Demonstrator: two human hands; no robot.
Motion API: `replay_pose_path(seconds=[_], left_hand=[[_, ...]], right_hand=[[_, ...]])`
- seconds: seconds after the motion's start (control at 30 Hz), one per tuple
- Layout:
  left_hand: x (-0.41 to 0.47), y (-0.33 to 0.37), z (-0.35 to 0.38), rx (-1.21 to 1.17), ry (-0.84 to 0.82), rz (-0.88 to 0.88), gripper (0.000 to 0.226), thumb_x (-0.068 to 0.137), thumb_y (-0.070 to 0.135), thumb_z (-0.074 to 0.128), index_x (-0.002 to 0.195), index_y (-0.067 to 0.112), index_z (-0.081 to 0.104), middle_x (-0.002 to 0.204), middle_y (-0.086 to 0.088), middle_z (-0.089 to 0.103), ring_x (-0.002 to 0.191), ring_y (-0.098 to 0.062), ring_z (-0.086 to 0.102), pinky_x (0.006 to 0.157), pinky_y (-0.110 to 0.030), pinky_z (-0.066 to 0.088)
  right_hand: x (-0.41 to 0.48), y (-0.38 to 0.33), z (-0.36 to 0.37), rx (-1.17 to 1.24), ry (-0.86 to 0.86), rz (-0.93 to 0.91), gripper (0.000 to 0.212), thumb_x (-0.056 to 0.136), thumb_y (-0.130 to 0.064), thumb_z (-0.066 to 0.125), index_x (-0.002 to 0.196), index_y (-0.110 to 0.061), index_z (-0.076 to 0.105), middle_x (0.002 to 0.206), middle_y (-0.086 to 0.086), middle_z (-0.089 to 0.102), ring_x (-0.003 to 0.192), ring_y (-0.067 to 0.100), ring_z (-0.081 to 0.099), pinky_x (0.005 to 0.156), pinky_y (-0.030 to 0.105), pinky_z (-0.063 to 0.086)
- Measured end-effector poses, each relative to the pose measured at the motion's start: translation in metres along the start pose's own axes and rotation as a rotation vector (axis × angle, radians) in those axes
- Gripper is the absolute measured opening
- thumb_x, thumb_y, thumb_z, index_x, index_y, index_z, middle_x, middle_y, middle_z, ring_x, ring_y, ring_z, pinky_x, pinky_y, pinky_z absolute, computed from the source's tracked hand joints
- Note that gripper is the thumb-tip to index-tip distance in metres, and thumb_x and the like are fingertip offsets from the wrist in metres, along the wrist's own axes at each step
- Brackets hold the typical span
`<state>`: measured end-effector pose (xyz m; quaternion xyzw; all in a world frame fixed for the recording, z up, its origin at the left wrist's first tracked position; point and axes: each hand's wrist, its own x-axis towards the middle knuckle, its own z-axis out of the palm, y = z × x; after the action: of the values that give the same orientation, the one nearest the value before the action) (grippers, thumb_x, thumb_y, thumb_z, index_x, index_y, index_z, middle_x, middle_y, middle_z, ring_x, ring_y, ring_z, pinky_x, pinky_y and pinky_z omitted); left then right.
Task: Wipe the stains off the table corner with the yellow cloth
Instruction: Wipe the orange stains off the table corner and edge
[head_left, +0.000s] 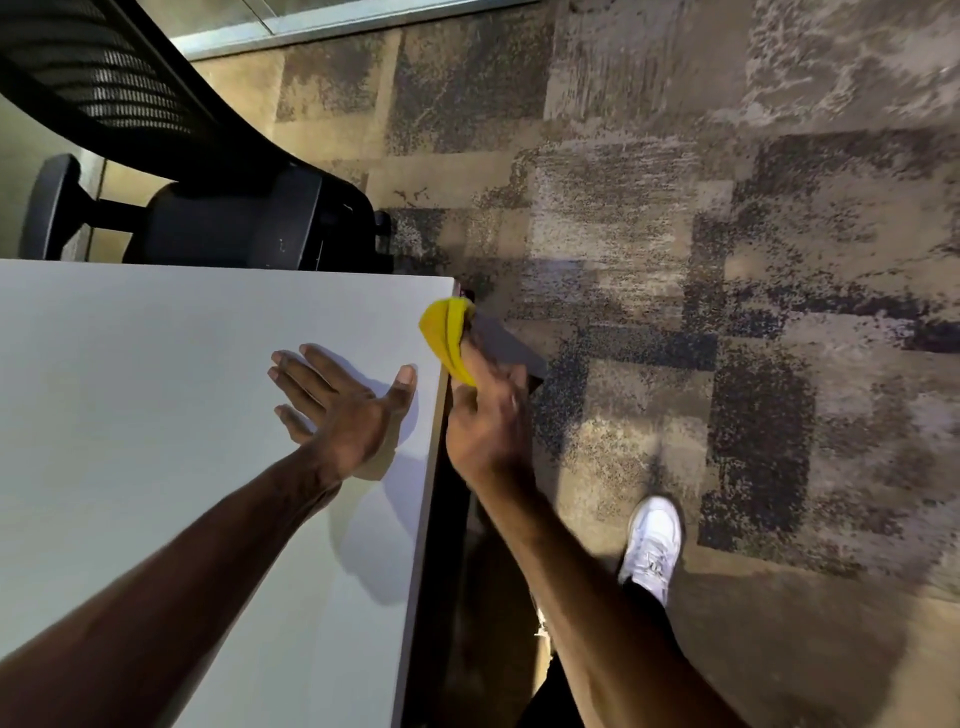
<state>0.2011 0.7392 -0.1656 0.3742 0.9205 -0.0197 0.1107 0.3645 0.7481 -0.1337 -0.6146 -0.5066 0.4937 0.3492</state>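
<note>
The white table (156, 374) fills the left of the view, its far right corner near the picture's middle. My right hand (488, 421) grips the yellow cloth (449, 332) and presses it against the table's right edge just below that corner. Part of the cloth folds over onto the tabletop; the rest is bunched in my fingers. My left hand (337, 400) lies flat on the tabletop with fingers spread, a short way left of the cloth. No stains can be made out on the white surface.
A black mesh office chair (208, 171) stands behind the table's far edge. Patterned carpet (727, 260) covers the floor to the right. My white shoe (652, 540) is on the carpet beside the dark table leg (452, 571).
</note>
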Motion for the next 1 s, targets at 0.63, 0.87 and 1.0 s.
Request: replay_pose_path(seconds=[0.63,0.87,1.0], left_hand=[[-0.031,0.042,-0.047,-0.004,-0.128,-0.113,0.15,0.056,0.094,0.015,0.17,0.0,-0.012,0.18,-0.021,-0.021,0.169,-0.032,-0.019,0.136,-0.053,-0.005],[-0.031,0.041,-0.057,0.002,-0.233,-0.078,0.137,0.083,0.092,0.039,0.168,0.001,-0.017,0.178,-0.02,-0.027,0.167,-0.033,-0.026,0.134,-0.053,-0.01],[-0.038,0.05,-0.066,-0.02,-0.274,-0.095,0.137,0.069,0.08,0.031,0.168,-0.001,-0.018,0.178,-0.021,-0.028,0.166,-0.033,-0.026,0.135,-0.053,-0.01]], right_hand=[[0.048,-0.015,-0.006,-0.051,-0.036,0.007,0.074,0.095,0.009,0.05,0.161,-0.023,0.038,0.161,-0.002,0.05,0.091,-0.013,0.031,0.098,0.035,0.044],[-0.029,-0.001,-0.008,-0.066,-0.065,-0.085,0.062,0.101,0.001,0.045,0.159,-0.018,0.041,0.163,-0.003,0.047,0.103,0.022,0.051,0.098,0.036,0.051],[0.008,-0.005,-0.007,-0.09,-0.053,-0.048,0.07,0.096,0.006,0.049,0.161,-0.019,0.039,0.166,-0.004,0.042,0.114,0.022,0.055,0.102,0.013,0.037]])
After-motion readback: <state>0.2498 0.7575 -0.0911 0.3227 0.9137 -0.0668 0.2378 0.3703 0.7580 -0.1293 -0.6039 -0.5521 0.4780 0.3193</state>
